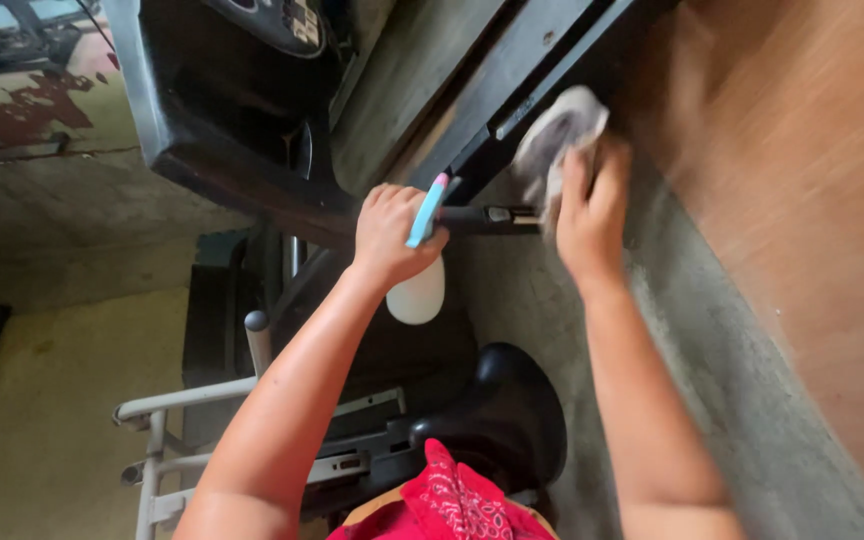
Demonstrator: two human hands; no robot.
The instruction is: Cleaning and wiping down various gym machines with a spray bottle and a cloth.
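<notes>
A black exercise bike (pixel 252 130) fills the middle of the view, and everything else is placed against it. To its right a brown wooden panel (pixel 802 200) is seen, with a grey concrete strip (pixel 722 380) between panel and bike. Below the bike's handlebar a black saddle (pixel 512 410) is seen, and a pale metal frame (pixel 182 430) lies at the bike's lower left. The bike's dark handlebar grip (pixel 482 214) is flanked by both hands. A white spray bottle (pixel 419 290) with a blue trigger is gripped by the left hand (pixel 392 235), fingers closed around its neck; it is judged light, stiff and slippery if wet, best taken at the neck. A grey cloth (pixel 557 130) is bunched in the right hand (pixel 587 215), pressed at the grip's end; it is judged soft and limp, best gathered in the palm.
</notes>
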